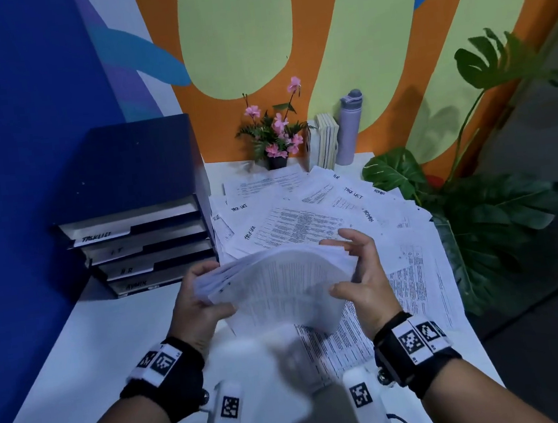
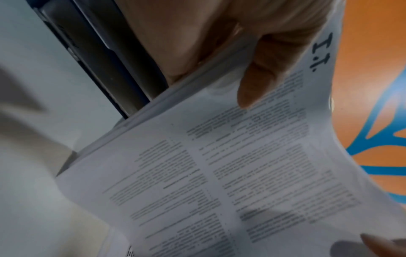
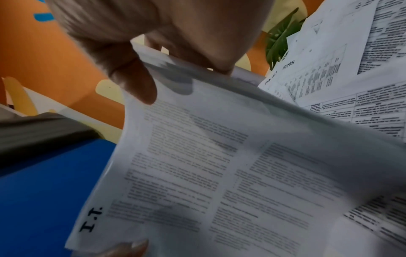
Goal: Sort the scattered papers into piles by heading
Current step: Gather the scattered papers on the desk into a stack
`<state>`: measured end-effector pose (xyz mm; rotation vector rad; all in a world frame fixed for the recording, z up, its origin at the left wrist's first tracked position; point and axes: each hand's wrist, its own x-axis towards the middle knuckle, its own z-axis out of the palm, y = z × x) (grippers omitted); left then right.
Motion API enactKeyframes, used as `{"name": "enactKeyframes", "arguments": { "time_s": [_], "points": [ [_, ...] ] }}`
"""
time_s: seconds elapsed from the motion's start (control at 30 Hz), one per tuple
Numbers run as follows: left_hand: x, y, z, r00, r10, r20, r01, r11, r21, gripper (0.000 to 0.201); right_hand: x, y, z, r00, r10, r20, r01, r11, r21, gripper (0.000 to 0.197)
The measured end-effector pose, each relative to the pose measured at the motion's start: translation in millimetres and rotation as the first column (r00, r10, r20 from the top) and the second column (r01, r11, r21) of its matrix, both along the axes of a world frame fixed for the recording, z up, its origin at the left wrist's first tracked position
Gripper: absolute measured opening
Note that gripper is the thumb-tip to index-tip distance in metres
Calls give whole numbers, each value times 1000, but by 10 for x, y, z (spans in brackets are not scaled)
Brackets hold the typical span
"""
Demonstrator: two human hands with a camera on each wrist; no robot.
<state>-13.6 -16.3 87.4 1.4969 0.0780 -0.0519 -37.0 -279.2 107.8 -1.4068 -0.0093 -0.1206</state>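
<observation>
The stack of papers (image 1: 280, 287) is lifted clear of the worktop (image 1: 80, 363), bowed upward between both hands just in front of the person. The left hand (image 1: 199, 300) grips its left edge, thumb (image 2: 255, 83) on the top sheet and fingers curled beneath; the right hand (image 1: 363, 271) clasps the right edge the same way, thumb (image 3: 136, 81) pressed on top. The wrist views show the top sheet headed "I.T." (image 3: 91, 220). Many more loose sheets (image 1: 322, 206) lie fanned over the far and right side of the worktop, with headings such as "TASK LIST" and "ADMIN" legible on some. A stack of labelled trays (image 1: 136, 247) stands to the left, against the blue wall.

The risks, as I judge them: the held stack is thick and its edges are splayed rather than squared, so if either hand loosens, sheets could slide out and fall back among the unsorted ones, undoing the sorting. Only the top heading can be read, so a page with another heading might be buried in the bundle unnoticed. Setting the stack down on the loose sheets, instead of on the bare part of the worktop at left, would blur the line between sorted and unsorted. The bend could also crease the pages.
</observation>
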Motion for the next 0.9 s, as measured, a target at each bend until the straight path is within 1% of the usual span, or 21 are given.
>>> {"name": "enactKeyframes", "arguments": {
  "time_s": [0.1,0.17,0.2,0.3,0.37,0.4,0.47,0.53,0.6,0.67,0.7,0.77,0.9],
  "points": [
    [6,-19,-71,1000,9,18,-9,1000,15,77,26,43,-37,994,20,-107,-14,998,54,76],
    [-8,-65,-149,1000,-5,1,5,1000,20,79,38,77,-88,987,17,-160,-10,999,41,70],
    [-5,-84,-219,1000,-7,-28,8,999,31,77,38,100,-105,984,11,-180,-6,1000,29,68],
    [-16,-140,-400,972,65,-227,-35,990,134,60,46,142,-238,958,-5,-288,13,1000,26,67],
    [-12,-142,-536,955,55,-290,8,977,212,55,53,167,-318,929,-10,-371,19,1000,20,67],
    [-19,-151,-575,953,44,-300,37,965,260,52,59,176,-350,918,-14,-396,18,1000,6,62],
    [-22,-168,-590,955,70,-289,40,932,359,44,73,190,-380,914,-34,-404,22,999,-34,47],
    [-18,-168,-549,963,125,-238,-26,924,381,36,92,187,-390,917,-54,-396,38,998,-50,39],
    [-10,-111,-479,966,170,-194,-80,912,402,31,112,179,-393,929,-58,-365,28,996,-87,35],
    [-4,36,-466,963,194,-190,-90,889,449,33,126,179,-420,947,-21,-320,-33,986,-161,34],
    [-13,137,-469,959,203,-198,-88,876,474,35,133,178,-440,949,-5,-317,-63,977,-204,29],
    [-39,400,-537,951,224,-214,-74,836,544,37,141,166,-496,935,16,-353,-116,958,-262,22],
    [-151,979,-677,923,282,-263,-20,716,698,44,106,89,-651,922,48,-385,-206,901,-381,33]
  ]
}}
